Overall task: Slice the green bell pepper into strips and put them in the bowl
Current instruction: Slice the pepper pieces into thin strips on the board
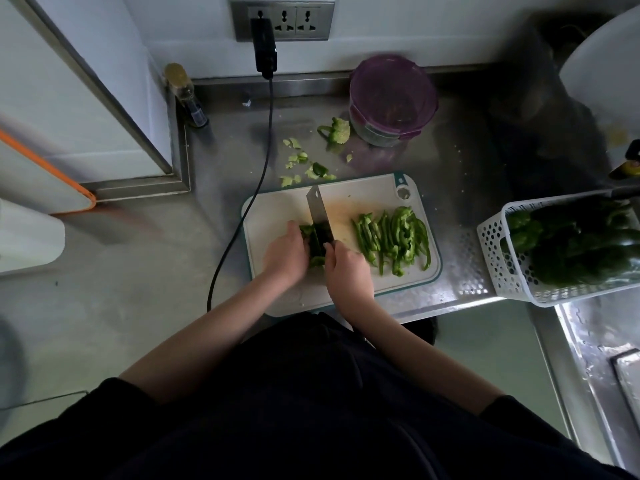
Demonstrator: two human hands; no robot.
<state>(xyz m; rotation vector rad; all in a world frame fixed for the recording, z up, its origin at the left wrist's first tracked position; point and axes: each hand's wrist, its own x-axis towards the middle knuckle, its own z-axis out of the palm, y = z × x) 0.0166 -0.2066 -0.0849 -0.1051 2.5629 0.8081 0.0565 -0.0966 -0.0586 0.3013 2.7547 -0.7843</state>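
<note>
Mid-chop on the white plastic cutting board [277, 216], teal rim, rounded corners.

Everything relative to that board: off its far-left corner a black power cable [242, 216] runs across the brushed steel counter [460, 209]. On the board's left half, the left hand [287, 254] has its fingers curled together, pressing down on the glossy dark green pepper piece [317, 252]. The flat rectangular steel cleaver [318, 211] stands edge-down on that piece, and the right hand [346, 268] has its fingers wrapped tight round the handle. The board's right half holds a loose pile of thin, curvy pepper strips [393, 237]. Behind the board lie pale seed-core scraps [304, 161], then a round translucent purple bowl [393, 98]. To the board's right sits a white perforated plastic basket [498, 258] holding whole green peppers [581, 247].
</note>
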